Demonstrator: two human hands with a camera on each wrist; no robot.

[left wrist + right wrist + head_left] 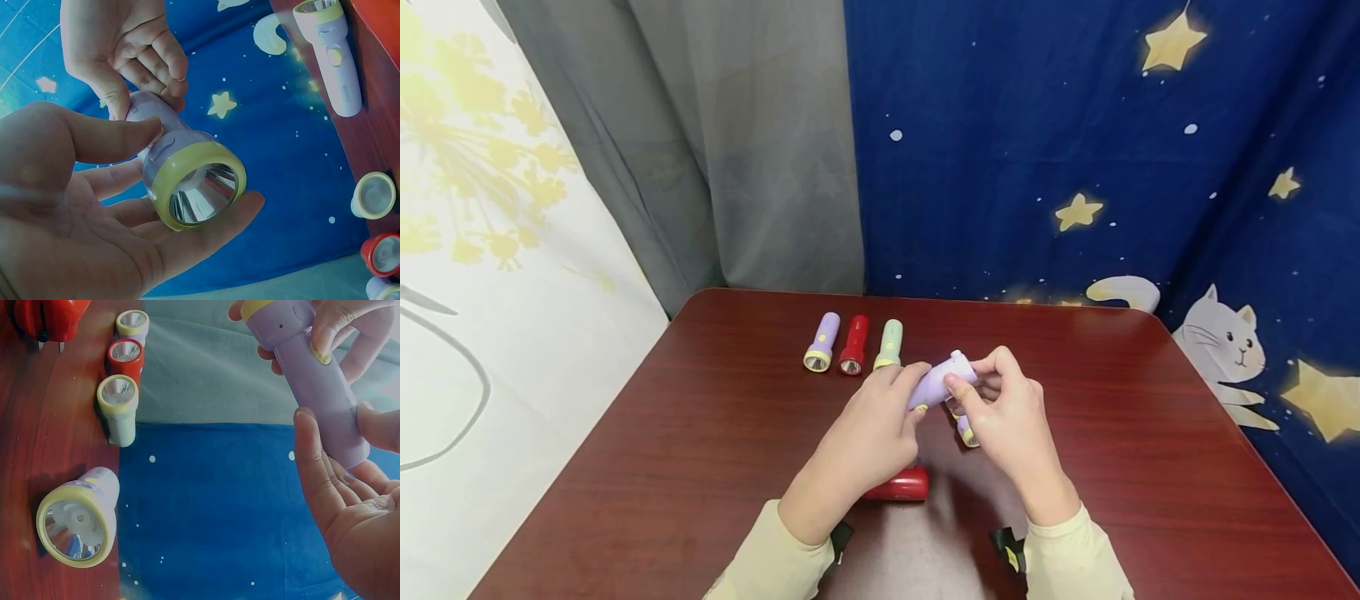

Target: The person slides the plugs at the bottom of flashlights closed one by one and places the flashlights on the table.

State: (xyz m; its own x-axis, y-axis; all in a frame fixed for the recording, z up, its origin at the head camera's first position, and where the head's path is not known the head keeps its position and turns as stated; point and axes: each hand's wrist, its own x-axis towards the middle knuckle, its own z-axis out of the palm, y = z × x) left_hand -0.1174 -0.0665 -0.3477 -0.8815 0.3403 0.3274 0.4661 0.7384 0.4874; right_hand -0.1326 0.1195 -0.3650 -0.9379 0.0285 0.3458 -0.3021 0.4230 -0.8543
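Both hands hold a purple flashlight (936,385) with a yellow rim, raised above the table. My left hand (874,429) grips it around the head end, and the thumb presses on its yellow switch (322,355). The right hand (1013,417) pinches the tail end between thumb and fingers. In the left wrist view the reflector (203,194) faces the camera; no light shows in it. Another purple flashlight (106,482) with a yellow rim lies on the table beneath the right hand, partly hidden in the head view.
Toward the back stand a purple flashlight (826,329), a red flashlight (856,337) and a mint green flashlight (892,337) in a row. Near the left forearm lies a red object (906,485); two metal prongs (51,347) show on it. Curtains hang behind the table (715,400).
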